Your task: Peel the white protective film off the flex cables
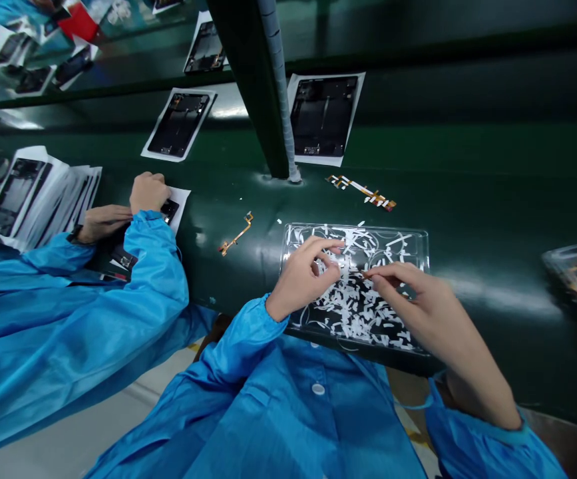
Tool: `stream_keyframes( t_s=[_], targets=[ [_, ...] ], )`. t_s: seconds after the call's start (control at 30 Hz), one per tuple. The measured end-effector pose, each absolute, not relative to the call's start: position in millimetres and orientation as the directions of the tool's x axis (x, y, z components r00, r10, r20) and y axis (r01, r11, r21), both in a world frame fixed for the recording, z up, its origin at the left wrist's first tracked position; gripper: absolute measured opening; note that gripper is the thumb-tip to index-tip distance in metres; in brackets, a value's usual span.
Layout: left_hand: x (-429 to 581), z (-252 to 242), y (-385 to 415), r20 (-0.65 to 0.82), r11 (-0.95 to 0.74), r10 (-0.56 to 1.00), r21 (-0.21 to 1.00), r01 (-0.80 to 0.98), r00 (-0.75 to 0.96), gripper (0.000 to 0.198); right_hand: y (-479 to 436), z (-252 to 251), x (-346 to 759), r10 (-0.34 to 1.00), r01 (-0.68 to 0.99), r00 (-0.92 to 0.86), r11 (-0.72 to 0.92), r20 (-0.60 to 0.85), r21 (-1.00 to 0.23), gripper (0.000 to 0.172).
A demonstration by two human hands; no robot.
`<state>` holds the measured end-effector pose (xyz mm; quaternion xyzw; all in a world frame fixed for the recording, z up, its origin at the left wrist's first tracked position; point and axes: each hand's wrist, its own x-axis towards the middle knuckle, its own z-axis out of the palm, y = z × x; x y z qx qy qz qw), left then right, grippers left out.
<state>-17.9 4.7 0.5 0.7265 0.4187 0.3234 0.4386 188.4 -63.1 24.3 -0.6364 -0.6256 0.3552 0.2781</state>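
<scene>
A clear plastic tray (422, 249) full of small white strips (355, 313) lies before me on the green bench. My left hand (308, 276) is over the tray's left part, thumb and index finger curled towards each other; whatever may be between them is too small to make out. Over the right part, my right hand (412, 293) pinches a small orange-brown piece, mostly hidden by the fingertips. Beyond the tray lies an orange flex cable with white pieces (363, 191). A thinner flex cable (238, 236) rests to the tray's left.
A green post (263, 100) with a wrapped cable rises behind the tray. Black device frames on white sheets (324, 116) lie further back. At left, a co-worker's hands (149, 193) work beside a stack of sheets (68, 193). Another tray (575, 256) sits at far right.
</scene>
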Motion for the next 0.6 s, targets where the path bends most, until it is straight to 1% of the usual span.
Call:
stream_keyframes(
  t_s=[0.07, 0.13, 0.27, 0.37, 0.47, 0.6],
  targets=[
    [-16.5, 5.8, 5.1, 0.077, -0.235, 0.862, 0.937, 0.26, 0.502, 0.026, -62.5, 27.1, 184.1, 0.994, 0.581, -0.045, -0.058, -0.103, -0.812, 0.024],
    [-14.9, 10.7, 5.0, 0.091, -0.251, 0.843, 0.938, 0.239, 0.53, 0.016, -62.0, 29.2, 180.7, 0.995, 0.573, -0.043, -0.05, -0.091, -0.818, 0.023],
    [-15.9, 14.9, 3.8, 0.105, -0.243, 0.844, 0.949, 0.201, 0.526, 0.015, -62.2, 29.1, 179.6, 0.998, 0.559, -0.009, -0.052, -0.068, -0.828, 0.022],
    [-18.2, 13.3, 2.6, 0.137, -0.294, 0.841, 0.928, 0.23, 0.524, 0.011, -62.7, 27.8, 179.2, 0.997, 0.544, -0.006, -0.065, -0.082, -0.836, 0.022],
    [-21.6, 11.6, 4.8, 0.186, -0.349, 0.85, 0.9, 0.263, 0.493, 0.008, -63.4, 26.6, 177.9, 0.996, 0.524, -0.029, -0.055, -0.083, -0.85, 0.022],
    [-29.1, 12.8, 15.1, 0.261, -0.381, 0.888, 0.88, 0.286, 0.378, 0.009, -65.4, 23.7, 179.9, 0.993, 0.52, -0.063, -0.051, -0.097, -0.853, 0.024]
  ],
)
